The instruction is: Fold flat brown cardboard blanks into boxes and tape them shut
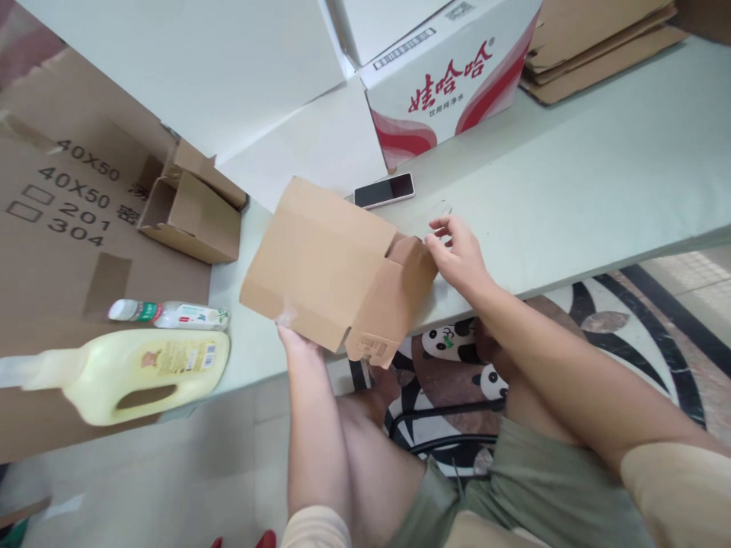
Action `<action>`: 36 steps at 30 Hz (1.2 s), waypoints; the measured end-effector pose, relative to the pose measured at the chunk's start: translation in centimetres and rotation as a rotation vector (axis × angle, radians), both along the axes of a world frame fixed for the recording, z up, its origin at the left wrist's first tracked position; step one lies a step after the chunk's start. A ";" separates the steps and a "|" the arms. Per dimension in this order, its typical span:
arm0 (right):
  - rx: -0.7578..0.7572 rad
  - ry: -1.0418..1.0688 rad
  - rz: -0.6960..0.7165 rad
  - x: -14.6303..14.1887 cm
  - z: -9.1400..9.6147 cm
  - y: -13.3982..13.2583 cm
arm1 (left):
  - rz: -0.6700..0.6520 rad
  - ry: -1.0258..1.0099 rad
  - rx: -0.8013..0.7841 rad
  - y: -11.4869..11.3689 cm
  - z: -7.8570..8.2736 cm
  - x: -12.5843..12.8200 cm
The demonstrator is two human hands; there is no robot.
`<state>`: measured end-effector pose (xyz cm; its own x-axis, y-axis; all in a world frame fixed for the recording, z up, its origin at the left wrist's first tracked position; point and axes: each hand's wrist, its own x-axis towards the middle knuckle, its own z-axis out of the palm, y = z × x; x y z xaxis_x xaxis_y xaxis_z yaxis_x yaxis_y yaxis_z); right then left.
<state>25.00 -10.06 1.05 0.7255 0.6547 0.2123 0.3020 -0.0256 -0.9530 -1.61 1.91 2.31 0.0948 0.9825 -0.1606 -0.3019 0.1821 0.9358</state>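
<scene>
A partly folded brown cardboard box [320, 259] is tilted above the table's near edge, its wide panel facing up and its side flaps bent on the right. My left hand [297, 336] grips the near left edge, thumb on top and the other fingers hidden beneath the cardboard. By the box's right-hand flap is my right hand [457, 251], fingers apart and loosely curled, the thumb close to the flap's corner. Whether that thumb touches the cardboard, I cannot tell.
A phone [384, 190] lies behind the box, before a white-and-red carton [451, 91]. At left are a small folded box [199, 217], a plastic bottle [171, 314] and a yellow jug [154, 373]. Flattened cardboard [599, 53] is stacked at the back right of the table [599, 167].
</scene>
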 end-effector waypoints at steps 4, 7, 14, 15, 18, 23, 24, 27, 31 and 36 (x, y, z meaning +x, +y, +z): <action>-0.021 0.207 0.061 -0.2 -0.1 0.2 | -0.013 -0.088 -0.012 0.4 0.4 -0.3; -0.051 0.385 0.274 -0.5 0.1 0.3 | -0.005 -0.117 -0.025 0.4 0.8 0.0; -0.121 0.355 0.331 -1.1 0.6 0.3 | 0.144 -0.183 -0.023 0.6 0.6 -0.2; -0.120 0.347 0.307 -1.1 0.7 0.2 | 0.131 -0.164 -0.021 0.7 0.3 -0.3; -0.116 0.379 0.349 -1.2 1.1 -0.4 | 0.095 -0.110 -0.057 0.9 -0.6 -0.6; -0.156 0.494 0.667 -1.7 2.0 -2.2 | 0.104 -0.132 -0.181 1.0 -1.1 -0.7; -0.170 0.513 0.698 -1.7 2.2 -2.6 | 0.094 -0.132 -0.199 1.0 -1.1 -0.6; -0.157 0.544 0.670 -1.8 2.6 -3.9 | 0.025 -0.111 -0.236 0.9 -1.2 -0.2; -0.134 0.519 0.559 -2.0 3.8 -5.6 | -0.118 -0.092 -0.270 0.2 -1.3 1.1; -0.091 0.585 0.426 -2.5 6.2 -7.2 | -0.216 -0.179 -0.198 -1.3 -0.5 3.2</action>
<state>22.47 -17.30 7.22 0.3817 0.9022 -0.2009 -0.2546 -0.1063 -0.9612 1.58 0.61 1.83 0.3414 0.8878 -0.3086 -0.3923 0.4329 0.8116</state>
